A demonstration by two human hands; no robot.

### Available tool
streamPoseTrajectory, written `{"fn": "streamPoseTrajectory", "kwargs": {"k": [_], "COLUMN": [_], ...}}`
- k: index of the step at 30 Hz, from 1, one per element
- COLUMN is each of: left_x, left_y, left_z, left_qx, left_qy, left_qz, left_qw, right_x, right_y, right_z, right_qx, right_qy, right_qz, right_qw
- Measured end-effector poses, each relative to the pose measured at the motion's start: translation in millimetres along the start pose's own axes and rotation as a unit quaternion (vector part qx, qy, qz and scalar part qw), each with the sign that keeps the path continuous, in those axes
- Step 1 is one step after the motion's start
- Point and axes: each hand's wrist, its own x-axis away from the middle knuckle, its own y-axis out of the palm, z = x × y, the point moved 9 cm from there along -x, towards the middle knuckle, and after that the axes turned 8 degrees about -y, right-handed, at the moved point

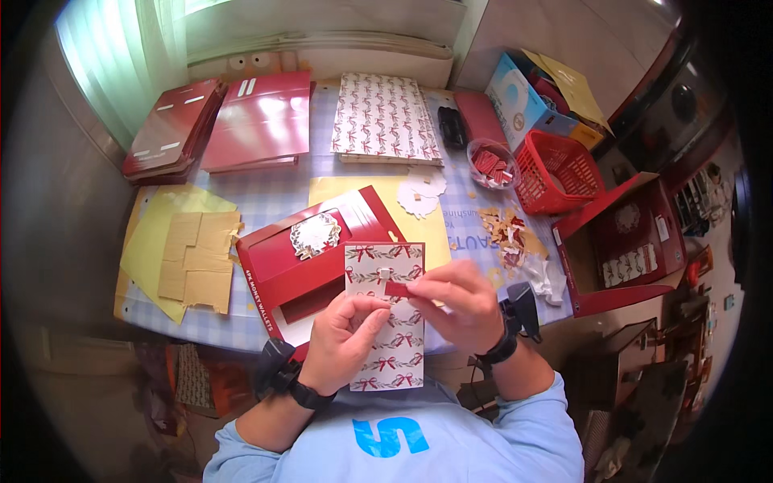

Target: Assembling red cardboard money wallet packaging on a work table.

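Observation:
A tall white card (403, 346) with rows of green sprigs and red bows lies in front of me at the table's near edge. A small pale square (385, 274) sits near its top. My right hand (463, 302) pinches a small dark red piece (396, 289) just above the card. Over the card's left edge, my left hand (348, 334) is closed, thumb against curled fingers; whatever they may hold is hidden. Under the card's upper left lies a red flat box (266, 249) with cut-out windows. A round wreath-pattern tag (315, 235) rests on it.
Stacks of red folders (266, 121) and patterned cards (382, 117) line the back. At right stand a tub of red pieces (492, 164), a red basket (564, 205) and an open red box (616, 298). Paper scraps (509, 237) lie nearby; brown cardboard pieces (201, 262) lie left.

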Motion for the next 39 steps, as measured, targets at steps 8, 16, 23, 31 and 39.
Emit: {"fn": "streamPoseTrajectory", "kwargs": {"k": [8,16,23,31,39], "left_x": [-2.1,-0.5,-0.1,5.2,13.5], "left_y": [6.8,8.7,8.6,9.1,8.9], "left_z": [-1.8,6.2,5.0,10.6,16.6], "left_qx": [0.023,0.014,0.012,-0.014,-0.101], "left_qy": [0.040,0.054,0.059,0.082,0.173], "left_qz": [-0.028,-0.031,-0.026,-0.019,-0.017], "left_qw": [0.999,0.998,0.998,0.996,0.979], "right_x": [-15.9,-12.3,-12.0,-8.6,6.6], "right_y": [6.6,17.2,19.0,20.7,26.8], "right_z": [3.2,1.8,-0.4,-8.5,-26.0], "right_qx": [0.024,0.044,0.068,0.093,0.205], "right_qy": [-0.019,-0.033,-0.041,-0.062,-0.141], "right_qz": [-0.028,-0.039,-0.054,-0.064,-0.102], "right_qw": [0.999,0.998,0.995,0.992,0.963]}}
